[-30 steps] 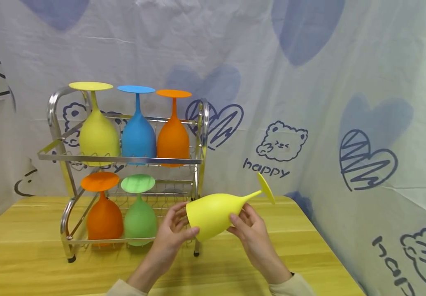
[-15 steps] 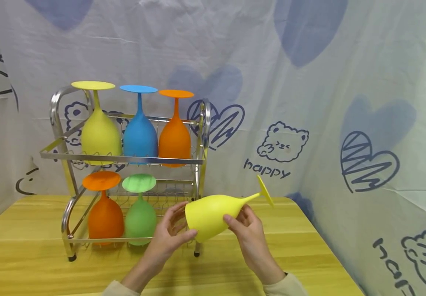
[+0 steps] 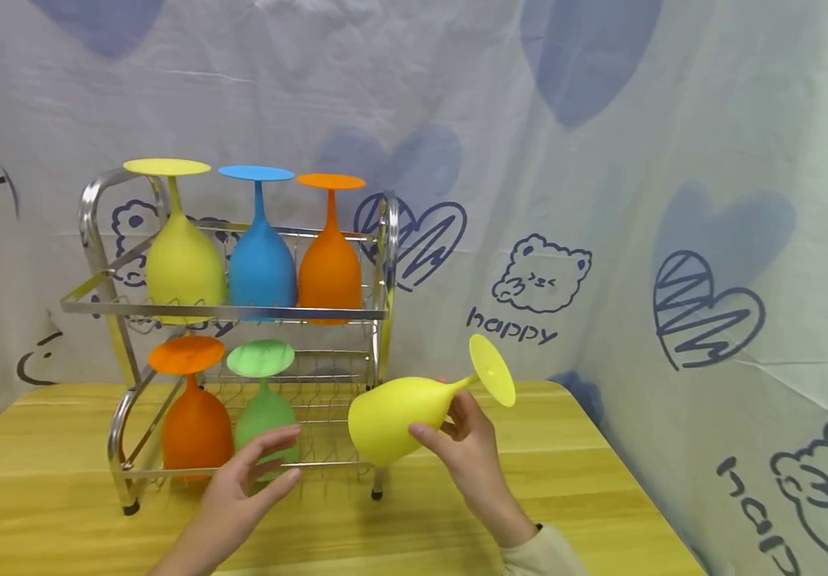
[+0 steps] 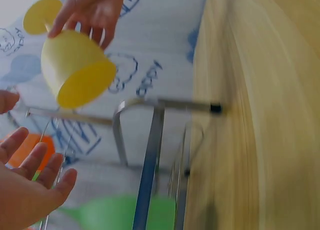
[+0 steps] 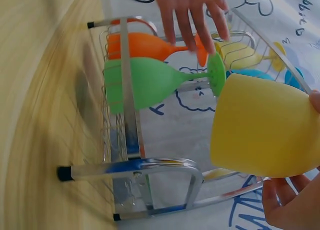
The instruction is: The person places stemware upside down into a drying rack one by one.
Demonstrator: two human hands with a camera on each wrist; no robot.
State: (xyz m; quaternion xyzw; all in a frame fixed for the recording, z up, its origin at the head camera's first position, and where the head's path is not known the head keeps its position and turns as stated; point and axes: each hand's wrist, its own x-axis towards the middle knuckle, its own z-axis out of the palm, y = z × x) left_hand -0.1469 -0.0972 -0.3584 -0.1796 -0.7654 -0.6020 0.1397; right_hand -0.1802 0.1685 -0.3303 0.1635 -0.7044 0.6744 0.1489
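Observation:
My right hand (image 3: pixel 467 448) grips a yellow plastic goblet (image 3: pixel 395 416) near the stem end of its bowl, thumb in front. The goblet lies tilted in the air, mouth to the left and foot up to the right. In the left wrist view its hollow mouth (image 4: pixel 87 85) shows. My left hand (image 3: pixel 241 488) is apart from it, fingers spread and holding nothing, in front of the rack's lower tier. From the head camera it overlaps an upside-down green goblet (image 3: pixel 265 412). An upside-down orange goblet (image 3: pixel 196 424) stands left of the green one.
A two-tier metal rack (image 3: pixel 241 310) stands on the wooden table (image 3: pixel 565 480). On its upper tier are upside-down yellow (image 3: pixel 185 264), blue (image 3: pixel 262 268) and orange (image 3: pixel 330 272) goblets. A printed cloth (image 3: pixel 414 80) hangs behind and along the right.
My left hand has let go of the yellow goblet's rim and moved left and down. The goblet, still in my right hand, has shifted slightly left and turned, its foot now facing me more.

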